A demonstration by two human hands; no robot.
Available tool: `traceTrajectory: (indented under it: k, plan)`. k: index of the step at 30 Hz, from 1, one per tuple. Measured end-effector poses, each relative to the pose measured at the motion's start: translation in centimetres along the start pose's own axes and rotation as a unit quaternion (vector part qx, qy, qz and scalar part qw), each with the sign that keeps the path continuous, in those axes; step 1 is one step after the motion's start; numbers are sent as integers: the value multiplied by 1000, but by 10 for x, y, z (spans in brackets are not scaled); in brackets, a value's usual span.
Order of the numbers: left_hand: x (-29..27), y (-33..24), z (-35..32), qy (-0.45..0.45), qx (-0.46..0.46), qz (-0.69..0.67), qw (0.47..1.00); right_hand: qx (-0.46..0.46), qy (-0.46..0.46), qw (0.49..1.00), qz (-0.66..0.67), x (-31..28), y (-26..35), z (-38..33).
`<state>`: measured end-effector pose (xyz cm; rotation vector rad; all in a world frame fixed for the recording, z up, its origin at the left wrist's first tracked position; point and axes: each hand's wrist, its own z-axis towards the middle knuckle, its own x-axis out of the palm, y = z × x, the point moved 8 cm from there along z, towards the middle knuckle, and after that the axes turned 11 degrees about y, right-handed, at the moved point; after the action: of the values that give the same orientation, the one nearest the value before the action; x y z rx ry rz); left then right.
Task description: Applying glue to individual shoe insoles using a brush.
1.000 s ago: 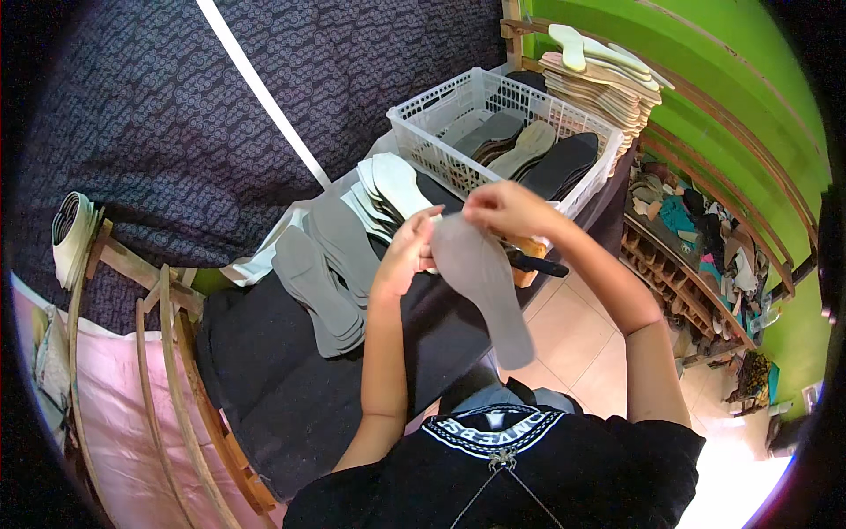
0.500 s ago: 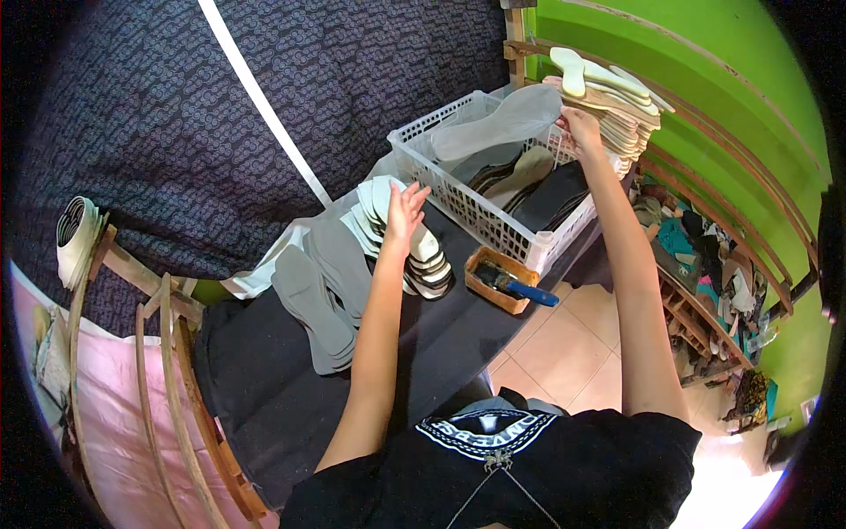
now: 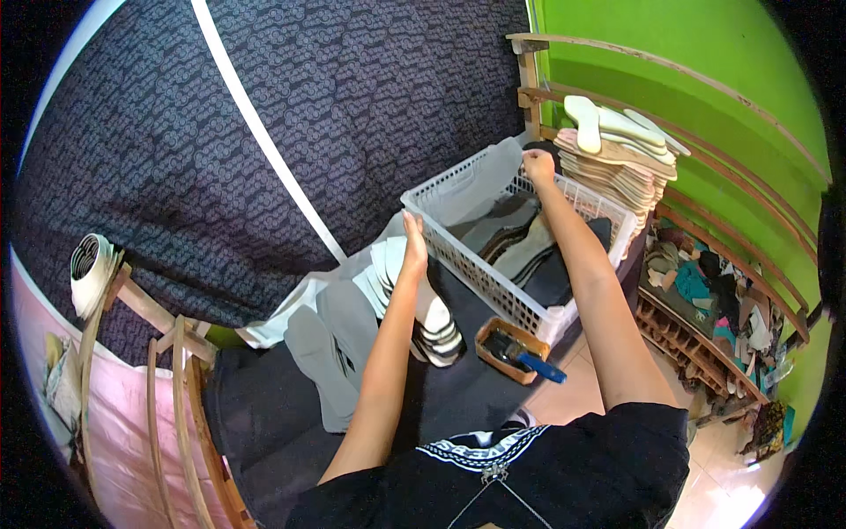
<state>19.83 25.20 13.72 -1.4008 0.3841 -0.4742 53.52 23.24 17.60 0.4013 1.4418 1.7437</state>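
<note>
A white perforated plastic basket (image 3: 480, 267) stands on the dark-covered table, with black and beige insoles (image 3: 526, 249) stacked inside. At its far side, my right hand (image 3: 538, 167) is closed on the edge of a pale grey insole sheet (image 3: 480, 176), which leans over the basket's far left corner. My left hand (image 3: 414, 245) is open, fingers straight, beside the basket's left corner and above a fanned stack of white insoles (image 3: 432, 313). Left of that forearm lie grey insoles (image 3: 324, 370) in overlapping piles.
A small tan tray (image 3: 500, 351) with a blue-handled brush (image 3: 539, 367) sits by the basket's near corner. Pale insoles (image 3: 617, 163) are piled high behind the basket. Wooden rails (image 3: 189, 423) border the table's left end. Scraps (image 3: 696, 282) fill a rack at right.
My right hand has lowered the pale grey insole sheet from above the basket toward its far left corner. My left hand has moved up beside the basket's left corner. The view has shifted slightly.
</note>
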Motion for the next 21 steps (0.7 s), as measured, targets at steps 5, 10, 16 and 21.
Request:
traceTrajectory:
  k: [5, 10, 16, 21]
  plan:
    - [5, -7, 13, 42, 25, 72, 996, 37, 78, 995, -47, 37, -36, 25]
    - [-17, -2, 20, 16, 42, 142, 989, 92, 135, 985, 61, 77, -59, 26]
    - [-12, 9, 26, 35, 32, 106, 993, 170, 173, 969, -50, 82, -95, 34]
    - [-7, 2, 19, 52, 21, 91, 994, 47, 100, 954, -278, 67, -51, 25]
